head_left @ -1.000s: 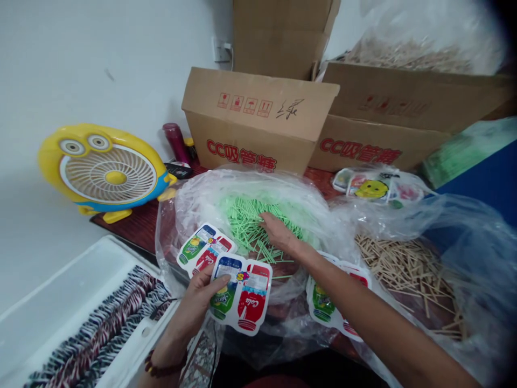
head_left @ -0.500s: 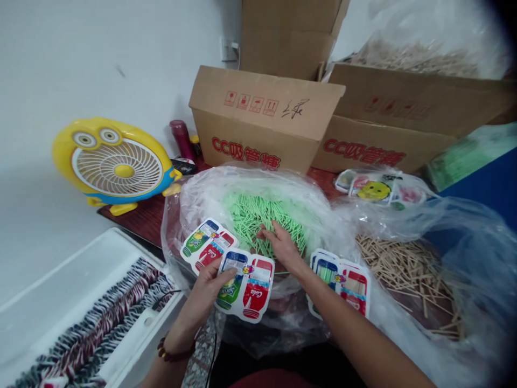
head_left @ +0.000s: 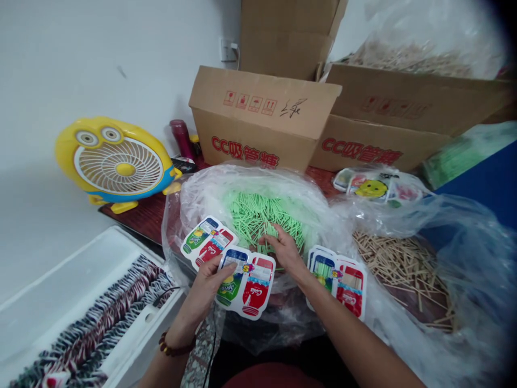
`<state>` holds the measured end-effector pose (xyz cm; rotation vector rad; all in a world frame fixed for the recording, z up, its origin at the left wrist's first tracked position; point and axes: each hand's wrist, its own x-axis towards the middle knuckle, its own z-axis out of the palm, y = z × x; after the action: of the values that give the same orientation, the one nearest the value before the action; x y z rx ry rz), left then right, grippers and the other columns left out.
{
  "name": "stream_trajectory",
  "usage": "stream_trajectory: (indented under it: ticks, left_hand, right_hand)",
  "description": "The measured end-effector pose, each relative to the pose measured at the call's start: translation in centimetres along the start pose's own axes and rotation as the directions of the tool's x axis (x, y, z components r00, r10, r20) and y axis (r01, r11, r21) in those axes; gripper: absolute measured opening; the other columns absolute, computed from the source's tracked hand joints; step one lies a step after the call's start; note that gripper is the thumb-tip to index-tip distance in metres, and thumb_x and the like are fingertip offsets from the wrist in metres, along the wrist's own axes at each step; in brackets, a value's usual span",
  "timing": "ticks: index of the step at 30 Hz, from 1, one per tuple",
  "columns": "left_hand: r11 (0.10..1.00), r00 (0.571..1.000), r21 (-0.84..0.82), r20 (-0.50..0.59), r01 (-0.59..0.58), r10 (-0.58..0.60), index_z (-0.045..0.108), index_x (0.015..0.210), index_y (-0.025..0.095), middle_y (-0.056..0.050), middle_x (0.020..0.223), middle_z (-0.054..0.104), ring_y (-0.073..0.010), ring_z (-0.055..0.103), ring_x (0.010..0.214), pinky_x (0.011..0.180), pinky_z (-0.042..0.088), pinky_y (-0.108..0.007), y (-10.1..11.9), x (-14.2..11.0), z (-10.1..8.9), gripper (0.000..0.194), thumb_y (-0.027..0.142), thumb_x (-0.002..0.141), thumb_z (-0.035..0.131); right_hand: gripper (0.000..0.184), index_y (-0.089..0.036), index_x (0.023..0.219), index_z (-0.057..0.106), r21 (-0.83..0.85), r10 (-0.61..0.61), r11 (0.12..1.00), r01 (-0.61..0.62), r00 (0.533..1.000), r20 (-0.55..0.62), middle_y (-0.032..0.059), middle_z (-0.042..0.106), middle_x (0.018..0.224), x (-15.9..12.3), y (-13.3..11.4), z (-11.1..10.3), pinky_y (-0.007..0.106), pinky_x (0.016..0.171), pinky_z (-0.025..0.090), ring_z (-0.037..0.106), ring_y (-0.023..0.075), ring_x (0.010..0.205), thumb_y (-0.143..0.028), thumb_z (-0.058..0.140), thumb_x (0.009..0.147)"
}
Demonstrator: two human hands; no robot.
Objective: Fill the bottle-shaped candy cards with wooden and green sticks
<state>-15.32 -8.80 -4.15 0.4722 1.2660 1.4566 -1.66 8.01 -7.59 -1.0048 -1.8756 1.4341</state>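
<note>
My left hand (head_left: 210, 277) grips a Sprite-and-Cola printed packet (head_left: 245, 283), thumb on its front. Behind it, a second packet of the same print (head_left: 208, 240) lies at the edge of a clear plastic bag (head_left: 194, 188). Inside that bag is a heap of thin green candy straws (head_left: 262, 207). My right hand (head_left: 285, 250) reaches into the heap with its fingers curled and pinched among the straws; its fingertips are partly hidden. To the right of my right wrist lies a small stack of similar packets (head_left: 349, 288), the top one showing green and tan straws.
Loose tan straws (head_left: 404, 269) lie in another plastic bag on the right. Cardboard boxes (head_left: 258, 124) stand at the back. A yellow fan (head_left: 125, 170) is at the left, above a white foam box (head_left: 117, 237) with packed rows. More packets (head_left: 371, 187) rest behind the tan straws.
My right hand stays in the green straws, its fingers shifting slightly. The left hand holds the same packet almost unmoved. The whole view has shifted a little.
</note>
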Motion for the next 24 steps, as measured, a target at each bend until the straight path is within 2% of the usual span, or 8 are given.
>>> stream_trajectory:
  ticks: [2,4,8,12,17,19,21,24]
  left_hand:
    - [1.0,1.0,0.013,0.013,-0.002,0.002,0.07,0.1,0.019,-0.004,0.088,0.077,-0.0223,0.071,0.076,0.071,0.054,-0.031,0.0,-0.1,0.2,0.026,0.032,0.078,0.07]
    - [0.999,1.0,0.032,0.009,-0.01,0.009,0.071,0.1,0.018,-0.004,0.088,0.076,-0.0225,0.071,0.075,0.07,0.054,-0.031,0.1,-0.1,0.5,0.027,0.033,0.077,0.071]
    - [0.998,1.0,0.061,0.012,-0.012,0.011,0.072,0.096,0.019,-0.004,0.087,0.076,-0.0223,0.07,0.073,0.07,0.054,-0.031,0.2,-0.3,0.7,0.027,0.035,0.074,0.073]
    - [0.996,1.0,0.091,0.023,-0.009,0.007,0.073,0.093,0.019,-0.004,0.083,0.076,-0.0218,0.07,0.071,0.07,0.054,-0.031,0.2,-0.2,0.6,0.025,0.035,0.073,0.074]
    - [0.988,1.0,0.151,0.01,-0.014,0.013,0.073,0.095,0.019,-0.003,0.082,0.075,-0.0221,0.069,0.071,0.067,0.053,-0.03,0.1,0.2,0.5,0.026,0.034,0.074,0.073]
    - [0.987,1.0,0.161,0.016,-0.025,0.023,0.072,0.094,0.019,-0.002,0.082,0.075,-0.0216,0.069,0.072,0.067,0.053,-0.029,0.2,0.1,0.5,0.024,0.034,0.075,0.072]
    - [0.989,0.999,0.15,0.045,-0.006,-0.001,0.071,0.095,0.02,-0.001,0.082,0.075,-0.0211,0.069,0.071,0.066,0.053,-0.029,0.5,-0.4,0.7,0.023,0.035,0.077,0.07]
    - [0.987,0.985,0.139,0.146,0.076,-0.096,0.071,0.097,0.02,-0.003,0.081,0.075,-0.0221,0.069,0.07,0.066,0.053,-0.03,0.7,-1.2,1.0,0.024,0.034,0.077,0.07]
  right_hand:
    - [0.038,-0.022,0.121,0.054,-0.066,0.003,0.998,-0.004,1.0,-0.004,-0.0015,0.072,0.078,-0.3,0.2,-0.1,0.034,0.082,0.045,0.064,0.0191,0.08,-0.03,0.049,0.084]
    - [0.038,-0.021,0.12,0.054,-0.077,0.02,0.997,-0.021,1.0,-0.012,-0.0001,0.072,0.08,-0.6,0.3,-0.2,0.035,0.082,0.046,0.066,0.0197,0.081,-0.029,0.05,0.083]
    - [0.029,-0.022,0.109,0.056,0.06,0.078,0.995,-0.076,0.996,-0.031,0.0002,0.072,0.078,-0.9,0.5,-0.4,0.033,0.075,0.049,0.067,0.0196,0.076,-0.032,0.053,0.083]
    - [0.022,-0.022,0.087,0.059,0.155,0.039,0.987,-0.033,0.999,-0.033,0.0016,0.071,0.083,-1.7,0.9,-0.5,0.03,0.071,0.049,0.064,0.0189,0.077,-0.043,0.055,0.083]
    - [0.024,-0.021,0.088,0.064,0.143,0.038,0.989,-0.037,0.999,-0.001,0.0022,0.071,0.088,-2.3,1.6,-0.5,0.029,0.068,0.049,0.063,0.0187,0.08,-0.043,0.054,0.083]
    - [0.026,-0.02,0.09,0.066,0.191,0.066,0.98,-0.064,0.998,-0.004,0.0036,0.072,0.088,-2.2,1.4,-0.6,0.031,0.067,0.05,0.064,0.0203,0.082,-0.043,0.056,0.081]
    - [0.03,-0.02,0.092,0.065,0.284,0.135,0.95,-0.127,0.991,-0.008,0.0047,0.072,0.087,-1.8,1.0,-0.8,0.032,0.063,0.052,0.066,0.0218,0.079,-0.045,0.059,0.078]
    - [0.033,-0.019,0.095,0.06,0.373,0.192,0.91,-0.18,0.981,0.004,0.0058,0.073,0.083,-0.9,0.4,-1.1,0.034,0.061,0.054,0.068,0.0219,0.073,-0.048,0.056,0.078]
